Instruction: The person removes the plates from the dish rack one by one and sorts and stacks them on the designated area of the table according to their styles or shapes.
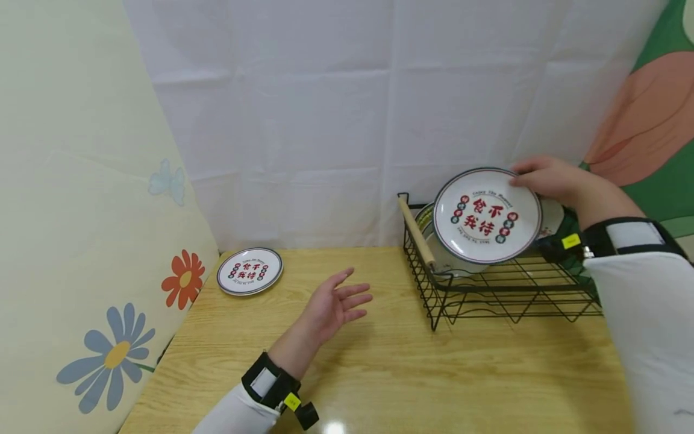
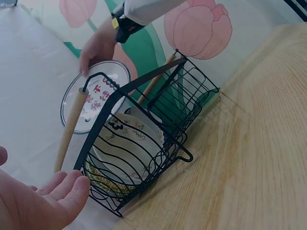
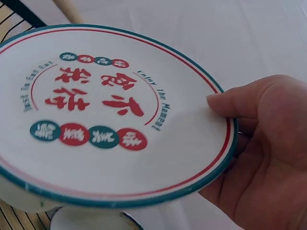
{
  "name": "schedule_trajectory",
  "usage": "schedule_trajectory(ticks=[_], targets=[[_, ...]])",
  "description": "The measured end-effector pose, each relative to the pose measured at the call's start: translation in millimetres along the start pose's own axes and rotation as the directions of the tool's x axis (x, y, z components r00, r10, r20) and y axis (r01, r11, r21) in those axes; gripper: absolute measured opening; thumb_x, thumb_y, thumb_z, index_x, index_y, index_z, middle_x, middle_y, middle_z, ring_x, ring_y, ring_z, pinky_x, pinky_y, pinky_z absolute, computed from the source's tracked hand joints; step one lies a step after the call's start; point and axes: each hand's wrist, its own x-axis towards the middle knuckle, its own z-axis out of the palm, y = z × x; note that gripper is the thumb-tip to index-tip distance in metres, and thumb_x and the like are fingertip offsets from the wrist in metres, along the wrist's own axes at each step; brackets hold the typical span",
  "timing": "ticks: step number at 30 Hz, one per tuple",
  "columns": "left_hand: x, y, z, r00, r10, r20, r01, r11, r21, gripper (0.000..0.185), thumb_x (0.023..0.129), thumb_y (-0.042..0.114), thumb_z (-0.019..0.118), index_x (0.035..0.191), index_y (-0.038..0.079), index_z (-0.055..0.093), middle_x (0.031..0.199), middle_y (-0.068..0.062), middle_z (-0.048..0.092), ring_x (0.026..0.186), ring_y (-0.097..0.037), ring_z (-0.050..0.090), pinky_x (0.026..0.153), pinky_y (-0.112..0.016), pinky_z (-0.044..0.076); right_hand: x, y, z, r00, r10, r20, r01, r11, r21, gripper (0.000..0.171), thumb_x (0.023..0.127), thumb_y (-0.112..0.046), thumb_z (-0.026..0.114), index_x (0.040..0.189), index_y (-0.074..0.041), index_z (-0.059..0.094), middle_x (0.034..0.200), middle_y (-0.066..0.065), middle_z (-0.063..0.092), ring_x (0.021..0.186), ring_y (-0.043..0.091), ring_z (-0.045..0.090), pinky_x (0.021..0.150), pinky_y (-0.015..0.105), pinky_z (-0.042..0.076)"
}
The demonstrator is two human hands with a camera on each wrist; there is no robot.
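White, glazed-looking, red-lettered: one plate (image 1: 250, 272), lying flat at the far left of the table (image 1: 379, 374). Black wire: one rack (image 1: 504, 288), right side of the table, a wooden handle (image 1: 416, 232) at its left end, dishes (image 1: 447, 256) inside. Matching the first: a second plate (image 1: 485, 216), held tilted over the rack's left part, printed face to the room; whether it touches the dishes below, I cannot tell.

Handling, by my estimate: stiff, fairly light, slick on the face, apt to chip if knocked. Best hold: the rim, thumb above, fingers under.

Left hand (image 1: 333, 307): over the table between plate and rack, fingers extended and parted, holding nothing. Right hand (image 1: 558, 179): pinching the second plate's rim, thumb on the printed face, fingers behind.
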Motion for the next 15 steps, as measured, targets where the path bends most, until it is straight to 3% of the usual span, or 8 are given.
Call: schedule_trajectory(ticks=[5,9,12,15], targets=[[-0.3,2.5,-1.2,1.0,0.002,-0.001,-0.002,1.0,-0.018,0.058,0.11,0.042,0.035,0.162,0.019,0.028,0.156,-0.026,0.047,0.14,-0.038,0.054,0.115,-0.053,0.044,-2,12,1,0.998,0.057,-0.024,-0.05,0.972,0.228,0.069,0.11,-0.037,0.043,0.157,0.01,0.027,0.091,-0.022,0.063,0.08,-0.002,0.064,0.073,0.023,0.057],[-1.5,4.1,-2.8,1.0,0.001,-0.005,-0.001,1.0,-0.027,0.058,0.109,0.042,0.035,0.162,0.019,0.029,0.156,-0.026,0.047,0.14,-0.038,0.054,0.114,-0.052,0.045,-4,19,6,0.995,0.082,-0.053,-0.056,0.923,0.381,0.071,0.109,-0.041,0.044,0.16,0.004,0.025,0.088,-0.03,0.06,0.082,-0.006,0.063,0.074,0.02,0.056],[-2.3,5.9,-4.4,1.0,0.001,-0.009,-0.001,1.0,-0.031,0.058,0.109,0.043,0.036,0.162,0.019,0.029,0.156,-0.026,0.047,0.14,-0.038,0.054,0.111,-0.049,0.049,-3,22,12,0.995,0.078,-0.059,-0.035,0.849,0.527,0.06,0.109,-0.037,0.045,0.158,-0.005,0.033,0.09,-0.027,0.066,0.084,-0.005,0.066,0.075,0.018,0.057],[-2.7,7.5,-6.2,1.0,0.002,-0.013,-0.003,0.999,-0.033,0.058,0.109,0.043,0.036,0.161,0.019,0.031,0.156,-0.026,0.047,0.14,-0.038,0.055,0.108,-0.045,0.052,-3,21,20,0.996,0.079,-0.052,-0.024,0.739,0.673,0.057,0.109,-0.032,0.049,0.159,-0.01,0.034,0.092,-0.02,0.07,0.084,-0.001,0.068,0.074,0.018,0.057]])
